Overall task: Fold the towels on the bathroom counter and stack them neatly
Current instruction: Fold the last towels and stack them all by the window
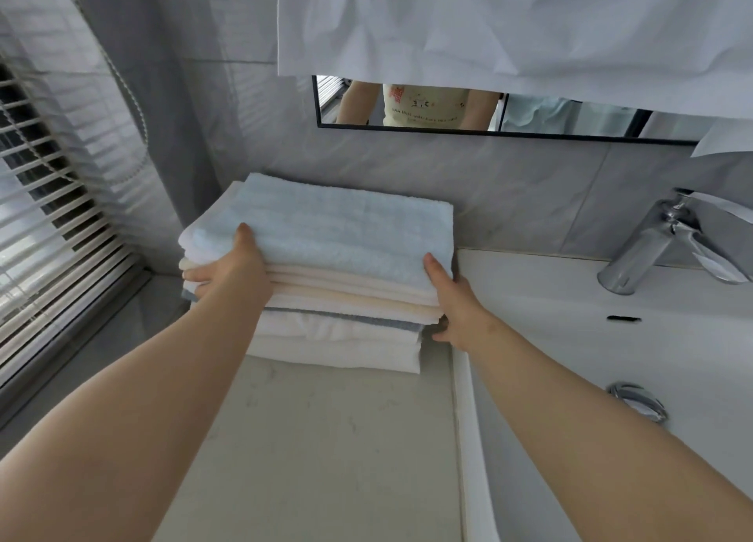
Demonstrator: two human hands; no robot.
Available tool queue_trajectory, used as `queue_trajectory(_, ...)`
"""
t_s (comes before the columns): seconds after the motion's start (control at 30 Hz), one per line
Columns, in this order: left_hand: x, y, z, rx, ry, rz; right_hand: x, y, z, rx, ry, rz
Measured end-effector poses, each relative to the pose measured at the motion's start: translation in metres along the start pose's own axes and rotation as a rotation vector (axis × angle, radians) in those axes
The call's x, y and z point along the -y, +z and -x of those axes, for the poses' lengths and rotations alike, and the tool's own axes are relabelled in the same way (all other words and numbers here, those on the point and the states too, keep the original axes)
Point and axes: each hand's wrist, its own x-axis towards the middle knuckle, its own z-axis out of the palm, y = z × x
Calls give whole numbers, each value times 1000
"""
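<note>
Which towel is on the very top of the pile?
The pale blue towel. It is the only blue one, and it lies above the cream towels, the grey towel and the white towels.

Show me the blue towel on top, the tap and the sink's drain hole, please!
light blue towel (338,223): head view, middle of its top face.
tap (644,248): head view, on its shiny slanted body.
drain (637,401): head view, on its metal ring.
</note>
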Motion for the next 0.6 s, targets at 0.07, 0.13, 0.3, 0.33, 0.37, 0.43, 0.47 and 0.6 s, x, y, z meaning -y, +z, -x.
queue_trajectory(0.07,2,-5,-7,8,24,-87,0,0,-2,75,136,-55)
queue_trajectory(0.13,5,-9,-10,25,30,-105,1,-2,-6,117,174,-79)
queue_trajectory(0.3,-1,-10,-4,92,-55,53,17,-6,-2,69,147,28)
queue_trajectory(0.33,-4,-10,0,99,-74,67,21,-5,-2,63,147,42)
queue_trajectory(0.37,-5,-10,3,103,-92,86,24,-5,-2,56,151,47)
queue_trajectory(0.43,-7,-11,8,109,-119,131,29,-5,-2,48,174,19)
queue_trajectory(0.47,-7,-11,10,108,-143,160,32,-5,-4,47,197,-12)
queue_trajectory(0.6,6,-12,25,216,-338,226,42,-1,-6,86,257,-157)
